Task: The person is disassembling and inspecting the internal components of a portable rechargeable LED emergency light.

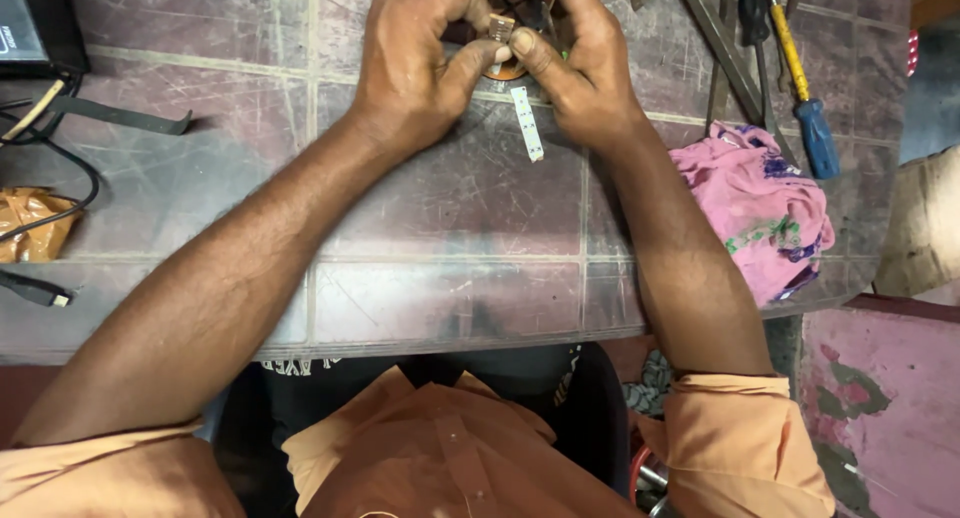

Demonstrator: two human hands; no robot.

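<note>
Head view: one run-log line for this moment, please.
left hand: pinching small part | right hand: pinching same part | white strip: on table | cloth: right

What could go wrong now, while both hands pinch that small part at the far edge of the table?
1. The small part is held only between the fingertips of the left hand and the right hand; it might slip or bend.
2. The white LED strip lies loose just under the wrists; a forearm could sweep it away.
3. The blue-handled screwdriver and other tools lie close to the right hand, so an elbow move might knock them.
</note>
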